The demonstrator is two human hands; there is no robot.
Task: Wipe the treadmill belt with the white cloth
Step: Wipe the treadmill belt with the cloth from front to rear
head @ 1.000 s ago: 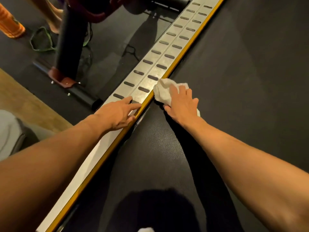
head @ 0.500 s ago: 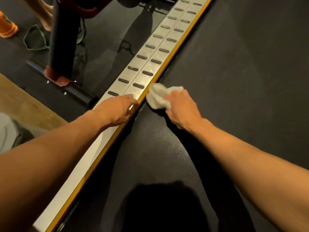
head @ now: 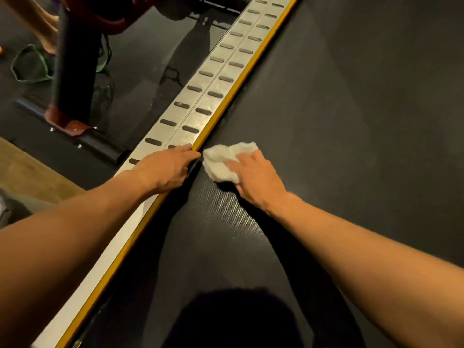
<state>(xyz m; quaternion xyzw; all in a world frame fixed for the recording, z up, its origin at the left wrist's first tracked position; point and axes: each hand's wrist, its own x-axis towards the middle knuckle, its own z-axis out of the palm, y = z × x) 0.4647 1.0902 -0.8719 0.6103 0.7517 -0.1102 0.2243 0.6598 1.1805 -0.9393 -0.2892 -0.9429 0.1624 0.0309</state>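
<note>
The black treadmill belt (head: pixel 339 121) fills the right and middle of the view. A crumpled white cloth (head: pixel 221 160) lies on the belt close to its left edge. My right hand (head: pixel 256 180) presses down on the cloth's near right part, fingers over it. My left hand (head: pixel 165 168) rests flat on the silver side rail (head: pixel 200 96), fingertips at the yellow edge strip, holding nothing. The two hands are a short gap apart.
The slotted silver rail with its yellow strip (head: pixel 251 71) runs diagonally from lower left to upper right. Left of it are a black machine post (head: pixel 75 71) with a red foot, a green band (head: pixel 27 64) on the dark floor, and someone's bare legs (head: pixel 42 21).
My right hand has slid the cloth back along the belt's left edge toward me, level with my left hand. The left hand stays on the rail.
</note>
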